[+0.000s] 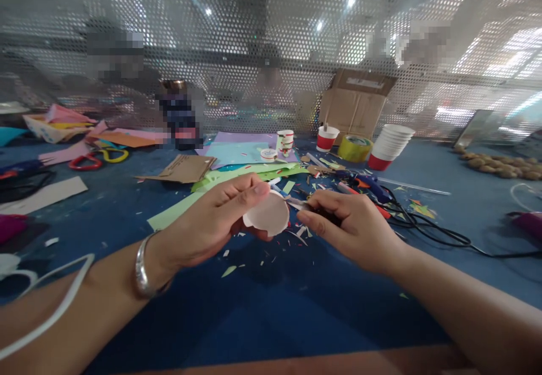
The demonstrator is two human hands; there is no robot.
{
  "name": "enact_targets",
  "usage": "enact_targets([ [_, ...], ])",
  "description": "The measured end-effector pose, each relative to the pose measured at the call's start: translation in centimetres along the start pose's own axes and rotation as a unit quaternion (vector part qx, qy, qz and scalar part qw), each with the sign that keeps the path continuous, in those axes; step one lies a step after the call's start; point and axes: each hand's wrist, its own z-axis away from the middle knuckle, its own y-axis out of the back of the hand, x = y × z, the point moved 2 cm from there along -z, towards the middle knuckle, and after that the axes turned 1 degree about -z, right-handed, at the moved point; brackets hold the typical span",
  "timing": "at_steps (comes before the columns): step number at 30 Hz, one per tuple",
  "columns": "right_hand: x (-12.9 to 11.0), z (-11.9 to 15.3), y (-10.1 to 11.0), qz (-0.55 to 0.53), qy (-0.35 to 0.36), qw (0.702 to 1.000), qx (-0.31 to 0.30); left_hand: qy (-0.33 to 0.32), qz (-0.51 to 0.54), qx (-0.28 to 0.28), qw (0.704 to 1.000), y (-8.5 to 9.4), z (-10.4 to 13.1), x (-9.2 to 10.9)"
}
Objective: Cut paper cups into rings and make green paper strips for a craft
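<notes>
Appears to be a craft workshop, identifiable by colored paper [237, 153], scissors [98, 162], tape [354, 149], stacked cups [386, 146] and scattered clippings [229, 271] on a blue tabletop [262, 318].

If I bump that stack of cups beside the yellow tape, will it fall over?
It might: the stack of cups looks taller than it is wide, and narrower at the bottom than the top. It's probably light, since the cups look like thin paper. Being tapered, it would likely roll in a curve if it tipped.

No legible text, blurred print on cardboard piece [188, 170], box [354, 112]
</notes>
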Motion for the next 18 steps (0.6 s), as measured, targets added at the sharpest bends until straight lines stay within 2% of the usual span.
enact_targets([
  [3, -0.01, -0.05, 0.08, 0.009, 0.006, 1.000, 0.012, -0.022, -0.034, 0.015, 0.999, 0.23, -0.10, -0.29],
  [10, 0.17, -0.03, 0.13, 0.032, 0.015, 0.999, 0.021, -0.049, -0.077, -0.005, 0.996, 0.26, -0.10, -0.16],
  [14, 0.25, 0.19, 0.03, 0.042, 0.028, 0.999, 0.017, -0.029, -0.069, -0.008, 0.997, 0.27, -0.03, -0.32],
  [18, 0.29, 0.47, 0.03, 0.060, 0.052, 0.997, 0.025, 0.005, 0.000, -0.026, 1.000, -0.01, 0.01, -0.67],
])
